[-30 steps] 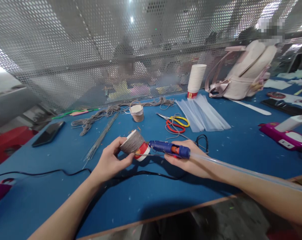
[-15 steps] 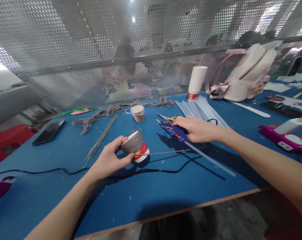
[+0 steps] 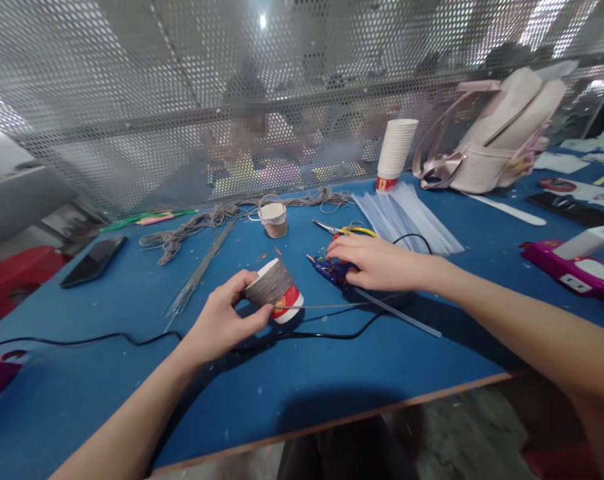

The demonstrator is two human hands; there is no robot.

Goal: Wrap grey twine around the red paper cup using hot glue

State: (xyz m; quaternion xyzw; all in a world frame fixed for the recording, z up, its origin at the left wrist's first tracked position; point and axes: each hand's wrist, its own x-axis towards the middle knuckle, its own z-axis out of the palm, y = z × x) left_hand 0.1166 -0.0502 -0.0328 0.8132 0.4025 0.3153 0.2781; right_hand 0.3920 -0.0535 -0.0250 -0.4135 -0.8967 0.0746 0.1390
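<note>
My left hand (image 3: 232,310) is closed around the side of a paper cup (image 3: 289,303), tilted with its mouth up and to the left. Grey cord is wound in rows around the cup's upper part, above a red and white band. A loose strand of this cord (image 3: 327,307) runs right from the cup toward my right hand. My right hand (image 3: 377,261) is curled over a blue glue gun (image 3: 332,270), low at the tabletop, and its fingers cover much of it. A clear glue stick (image 3: 402,313) extends from its rear. Yellow-handled scissors (image 3: 357,231) lie just beyond.
On the blue table (image 3: 262,393) stand a small cord-trimmed cup (image 3: 273,220), a cup stack (image 3: 397,157) and a pale backpack (image 3: 492,147). Grey cord (image 3: 182,233), wires (image 3: 202,273), clear sticks (image 3: 407,217) and a phone (image 3: 93,261) lie around. A black cable (image 3: 322,335) crosses in front.
My right hand has moved left and lowered the glue gun to the tabletop, its fingers now over the gun's top. More of the scissors shows. My left hand keeps the cup.
</note>
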